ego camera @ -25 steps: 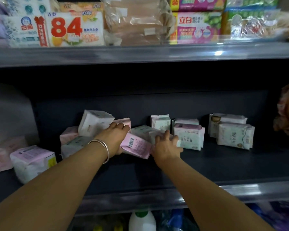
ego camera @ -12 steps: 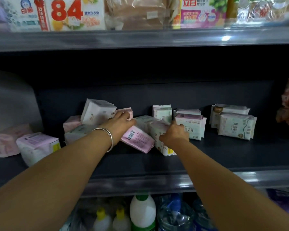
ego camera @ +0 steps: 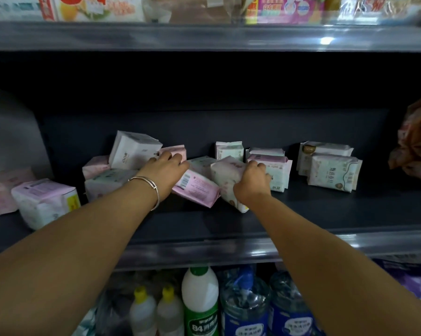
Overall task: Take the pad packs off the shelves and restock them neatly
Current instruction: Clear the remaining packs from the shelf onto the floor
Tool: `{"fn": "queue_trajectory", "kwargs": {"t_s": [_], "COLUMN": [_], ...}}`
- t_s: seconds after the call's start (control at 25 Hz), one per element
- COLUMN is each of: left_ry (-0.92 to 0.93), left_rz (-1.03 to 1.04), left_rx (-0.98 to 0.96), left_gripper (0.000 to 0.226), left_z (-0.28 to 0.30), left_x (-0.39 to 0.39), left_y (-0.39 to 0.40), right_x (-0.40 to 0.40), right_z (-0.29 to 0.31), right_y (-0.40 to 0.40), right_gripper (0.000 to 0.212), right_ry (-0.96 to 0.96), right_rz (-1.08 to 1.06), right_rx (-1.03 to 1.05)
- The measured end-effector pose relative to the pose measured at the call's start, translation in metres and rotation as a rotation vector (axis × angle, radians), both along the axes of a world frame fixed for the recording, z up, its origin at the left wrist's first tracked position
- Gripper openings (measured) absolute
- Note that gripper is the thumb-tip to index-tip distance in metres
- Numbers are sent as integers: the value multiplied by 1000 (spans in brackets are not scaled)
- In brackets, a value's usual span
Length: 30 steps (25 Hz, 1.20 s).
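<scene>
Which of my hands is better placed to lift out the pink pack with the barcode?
Left, probably. Your left hand lies over the upper end of the pink barcode pack, while your right hand is already gripping the white tilted pack next to it.

Glossy plastic-wrapped pad packs (ego camera: 196, 187) lie on a matt dark shelf (ego camera: 325, 212) with shiny edging.
</scene>
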<state>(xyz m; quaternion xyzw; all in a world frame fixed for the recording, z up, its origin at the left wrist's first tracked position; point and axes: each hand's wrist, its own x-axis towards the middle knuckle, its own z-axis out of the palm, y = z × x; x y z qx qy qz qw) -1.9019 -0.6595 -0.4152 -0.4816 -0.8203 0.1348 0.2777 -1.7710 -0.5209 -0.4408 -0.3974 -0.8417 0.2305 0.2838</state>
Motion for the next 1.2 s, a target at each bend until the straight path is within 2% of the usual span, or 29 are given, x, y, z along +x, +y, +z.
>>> {"fn": "queue_trajectory", "kwargs": {"t_s": [0.08,0.24,0.32,0.52,0.72,0.88,1.2], "left_ry": [-135,-446,-531,-551,-621,-712,-651], "left_rz": [-5,33,69,228,180,185,198], "left_rx": [44,164,155,13,184,270,310], "left_gripper": [55,70,77,91,77,77,68], "left_z": [8,27,30,6,7,17,39], "left_x": [0,3,6,8,11,18,45], "left_y": [-9,-30,-38,-39,-44,-61,-125], "right_x": [4,10,12,8,6,5,21], "right_z": [5,11,12,5,-4,-1,26], "right_y": [-2,-6,-10,-10,-3,-16,-67], "right_gripper": [52,49,49,51,49,49,52], "right_ry": [23,52,48,25,-1,13,89], "right_rz": [-2,-17,-11,43,43,78,181], "right_rx": [-4,-40,-40,-38,-72,-49,31]}}
